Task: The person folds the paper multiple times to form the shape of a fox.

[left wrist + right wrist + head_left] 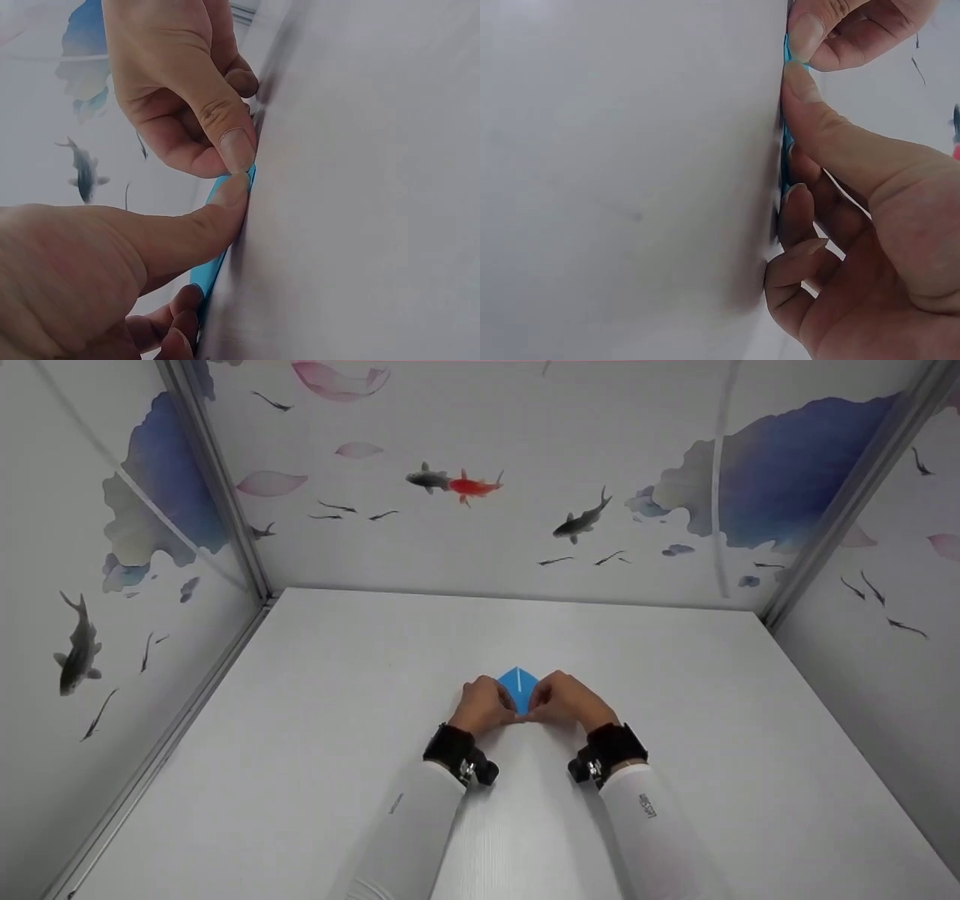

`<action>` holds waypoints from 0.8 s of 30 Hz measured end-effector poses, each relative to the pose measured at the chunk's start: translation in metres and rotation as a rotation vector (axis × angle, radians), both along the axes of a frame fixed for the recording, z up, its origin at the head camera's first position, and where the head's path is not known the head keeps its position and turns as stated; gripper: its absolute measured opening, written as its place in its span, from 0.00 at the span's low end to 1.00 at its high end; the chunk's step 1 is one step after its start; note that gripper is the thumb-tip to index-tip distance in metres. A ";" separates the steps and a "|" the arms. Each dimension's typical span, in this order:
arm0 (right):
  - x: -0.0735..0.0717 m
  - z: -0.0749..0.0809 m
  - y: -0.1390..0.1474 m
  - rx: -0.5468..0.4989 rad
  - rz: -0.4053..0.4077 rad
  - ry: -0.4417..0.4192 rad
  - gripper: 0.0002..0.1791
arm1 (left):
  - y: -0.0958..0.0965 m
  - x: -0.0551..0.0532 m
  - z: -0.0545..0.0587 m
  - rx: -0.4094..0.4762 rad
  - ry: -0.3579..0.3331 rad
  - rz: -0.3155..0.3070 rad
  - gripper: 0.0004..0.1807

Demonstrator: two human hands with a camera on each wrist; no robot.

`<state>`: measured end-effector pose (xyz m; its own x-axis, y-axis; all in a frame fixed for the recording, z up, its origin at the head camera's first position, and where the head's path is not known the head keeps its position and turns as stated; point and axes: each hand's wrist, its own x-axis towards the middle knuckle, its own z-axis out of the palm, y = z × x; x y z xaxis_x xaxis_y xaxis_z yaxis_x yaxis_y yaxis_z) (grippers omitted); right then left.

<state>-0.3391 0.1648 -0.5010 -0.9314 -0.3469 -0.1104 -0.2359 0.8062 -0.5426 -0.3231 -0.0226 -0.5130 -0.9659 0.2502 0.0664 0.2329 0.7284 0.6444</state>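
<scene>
A small folded sheet of blue paper (517, 682) lies on the white table between the hands, its pointed end facing away from me. A short white line runs down its middle. My left hand (484, 705) pinches the paper's near left edge between thumb and curled fingers. On the opposite side, my right hand (571, 699) pinches the near right edge. Both thumb tips meet at the near end of the paper, as the left wrist view shows on the blue edge (206, 274). The fingers hide much of the paper in both wrist views.
The white table (315, 780) spreads around the hands. White panels painted with fish, petals and blue leaves (780, 472) enclose it at the back and sides, joined by grey metal posts (217, 480). Black wrist straps with cameras (611, 746) sit on both wrists.
</scene>
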 end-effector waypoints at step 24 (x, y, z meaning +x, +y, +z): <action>-0.002 0.001 0.009 -0.004 -0.120 -0.048 0.06 | 0.002 0.003 -0.001 0.014 -0.030 0.006 0.09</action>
<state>-0.3411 0.1741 -0.4998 -0.9601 -0.2333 -0.1544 -0.1114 0.8250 -0.5540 -0.3198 -0.0209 -0.5139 -0.9690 0.2436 0.0405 0.2088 0.7205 0.6613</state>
